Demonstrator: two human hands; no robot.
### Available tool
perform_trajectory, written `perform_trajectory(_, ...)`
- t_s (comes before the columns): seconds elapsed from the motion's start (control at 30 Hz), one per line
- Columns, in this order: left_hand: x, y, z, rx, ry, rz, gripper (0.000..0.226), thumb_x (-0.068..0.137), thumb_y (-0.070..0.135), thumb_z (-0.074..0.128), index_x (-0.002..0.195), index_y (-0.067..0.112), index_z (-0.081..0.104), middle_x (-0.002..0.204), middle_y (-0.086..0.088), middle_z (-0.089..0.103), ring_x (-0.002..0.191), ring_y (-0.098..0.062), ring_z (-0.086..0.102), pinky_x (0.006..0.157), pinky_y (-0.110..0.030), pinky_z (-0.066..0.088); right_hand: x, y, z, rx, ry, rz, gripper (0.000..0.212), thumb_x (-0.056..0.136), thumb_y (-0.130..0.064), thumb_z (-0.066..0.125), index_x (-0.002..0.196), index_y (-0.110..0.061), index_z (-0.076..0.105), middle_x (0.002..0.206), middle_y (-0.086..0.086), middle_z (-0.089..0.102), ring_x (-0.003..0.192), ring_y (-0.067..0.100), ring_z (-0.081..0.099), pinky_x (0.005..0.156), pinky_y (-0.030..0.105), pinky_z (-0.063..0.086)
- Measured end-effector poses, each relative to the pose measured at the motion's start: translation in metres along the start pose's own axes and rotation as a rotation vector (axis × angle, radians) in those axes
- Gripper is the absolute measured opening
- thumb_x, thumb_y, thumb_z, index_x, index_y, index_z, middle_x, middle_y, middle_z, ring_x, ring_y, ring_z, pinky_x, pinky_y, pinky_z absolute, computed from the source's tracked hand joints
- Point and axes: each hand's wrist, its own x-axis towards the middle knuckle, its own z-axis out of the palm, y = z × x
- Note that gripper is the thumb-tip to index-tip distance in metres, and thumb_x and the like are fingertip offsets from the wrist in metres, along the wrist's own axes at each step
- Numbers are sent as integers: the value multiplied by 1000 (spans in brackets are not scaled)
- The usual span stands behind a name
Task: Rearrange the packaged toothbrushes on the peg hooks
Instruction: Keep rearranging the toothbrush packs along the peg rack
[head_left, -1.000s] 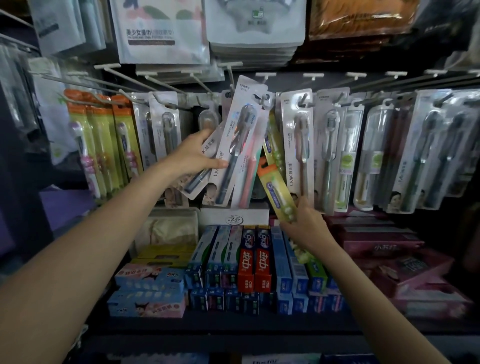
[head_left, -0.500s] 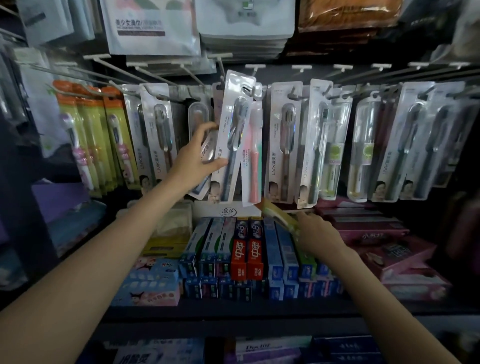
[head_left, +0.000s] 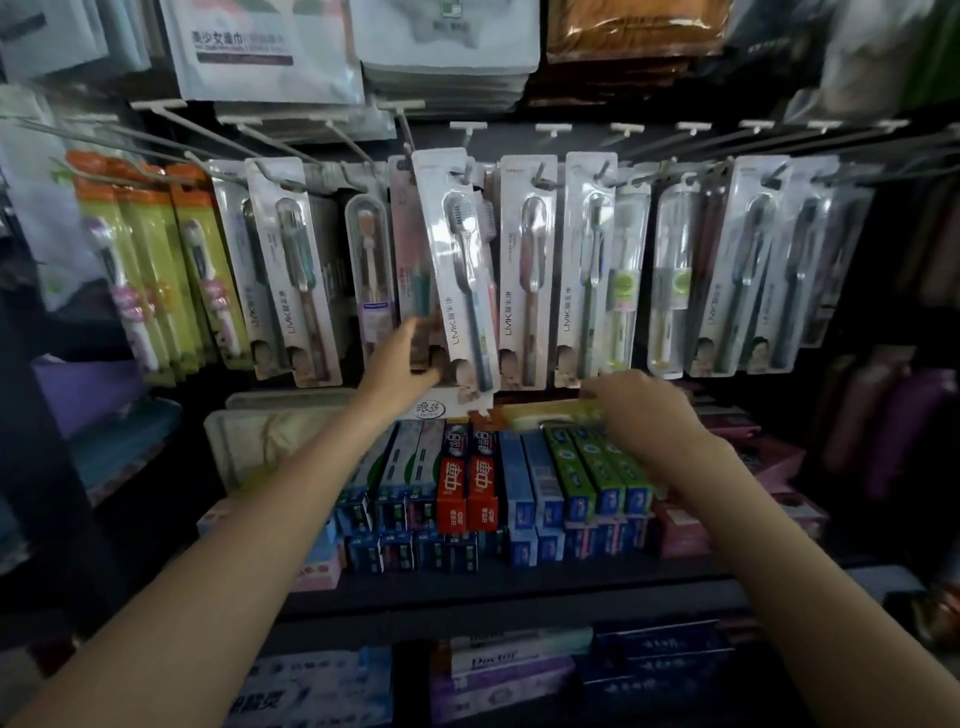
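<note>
Since the earlier frame the left hand (head_left: 402, 364) has slid down from the middle of the hanging packs to their lower ends, and the right hand (head_left: 639, 402) has carried the orange-and-yellow toothbrush pack (head_left: 540, 410) from a tilted, raised position down to lie nearly flat on top of the toothpaste boxes (head_left: 467, 488). The left hand's fingers (head_left: 410, 332) reach behind the bottom of the tilted white pack (head_left: 457, 270), which hangs askew on its peg hook (head_left: 470, 137) at about 12 o'clock from the hand; whether they pinch the card or merely prop it I cannot tell, as motion blur hides the tips. The right hand rests over the right end of the orange-and-yellow pack, fingers curled down on it, seemingly holding it. The main risk, as I judge it, is that the tilted white pack slips off the hook end or drags its neighbours forward if the left hand pulls outward rather than straightening it; the pink pack (head_left: 410, 249) just behind it could come along. The flat pack could also slide off the boxes toward 6 o'clock once let go, since it lies on uneven box tops. The toothpaste boxes stand in rows on a dark shelf (head_left: 519, 587), with more boxed goods on a lower shelf at 6 o'clock. Rows of packaged brushes fill the hooks from 9 to 3 o'clock, bagged goods (head_left: 270, 47) hang above at 12 o'clock, and the aisle is dim.
</note>
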Motion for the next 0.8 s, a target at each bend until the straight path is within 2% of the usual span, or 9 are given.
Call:
perform_trajectory(0.13, -9, -9, -11, -57, 82, 21, 38, 85, -1, 57, 121, 6, 49, 119, -9, 55, 109, -19, 53, 91, -24, 41, -3, 6, -5, 75, -2, -93, 50, 81, 3, 49, 123, -24, 52, 116, 8, 59, 104, 32, 57, 74, 34, 43)
perform_trajectory(0.23, -16, -16, -31, -72, 145, -17, 28, 89, 1, 52, 116, 10, 51, 112, -5, 55, 97, -12, 52, 74, -10, 39, 1, -5, -11, 142, 41, -186, 46, 82, 2, 48, 121, -21, 53, 114, 7, 61, 103, 28, 57, 76, 33, 45)
perform_trajectory(0.3, -21, -17, -49, -93, 218, -41, 22, 92, 3, 49, 113, 11, 50, 107, -3, 56, 91, -11, 54, 68, -8, 39, 8, -23, -16, 263, 76, -232, 42, 85, -1, 50, 123, -20, 51, 112, 8, 62, 101, 27, 58, 79, 36, 49)
perform_trajectory(0.37, -26, -16, -69, -141, 293, -71, 20, 94, 7, 45, 114, 9, 49, 105, -3, 55, 89, -10, 55, 70, -11, 41, 16, -49, -22, 382, 104, -292, 43, 87, -6, 52, 127, -22, 46, 107, 7, 62, 95, 28, 60, 77, 39, 51)
perform_trajectory(0.43, -33, -15, -88, -235, 299, -123, 26, 96, 13, 45, 121, 9, 45, 112, -5, 53, 96, -13, 53, 76, -20, 45, 22, -80, -26, 544, 131, -381, 47, 88, -8, 55, 130, -22, 41, 99, 4, 60, 87, 28, 61, 71, 36, 50)
perform_trajectory(0.53, -42, -17, -111, -626, 281, -160, 46, 93, 12, 51, 133, 22, 32, 127, -5, 49, 109, -17, 54, 88, -34, 50, 31, -128, -28, 711, 165, -482, 50, 88, -8, 55, 134, -21, 39, 111, 5, 61, 93, 26, 61, 66, 26, 41)
perform_trajectory(0.63, -44, -24, -137, -923, 432, -191, 70, 90, -1, 52, 140, 32, 16, 124, -5, 52, 109, -19, 56, 80, -30, 53, 45, -172, -29, 903, 162, -490, 49, 88, -10, 58, 133, -21, 40, 117, 4, 60, 96, 22, 60, 66, 22, 42)
perform_trajectory(0.7, -43, -31, -152, -922, 460, -236, 73, 89, -2, 53, 141, 32, 16, 122, -8, 53, 103, -19, 59, 70, -25, 54, 54, -194, -32, 1053, 133, -472, 48, 87, -11, 61, 130, -21, 43, 113, 6, 61, 94, 19, 59, 70, 29, 48)
perform_trajectory(0.8, -39, -37, -161, -768, 387, -305, 69, 87, -3, 56, 139, 31, 26, 109, -7, 60, 90, -13, 63, 64, -24, 54, 69, -218, -38, 1157, 84, -474, 45, 86, -13, 63, 127, -20, 47, 103, 6, 60, 93, 21, 59, 78, 38, 51)
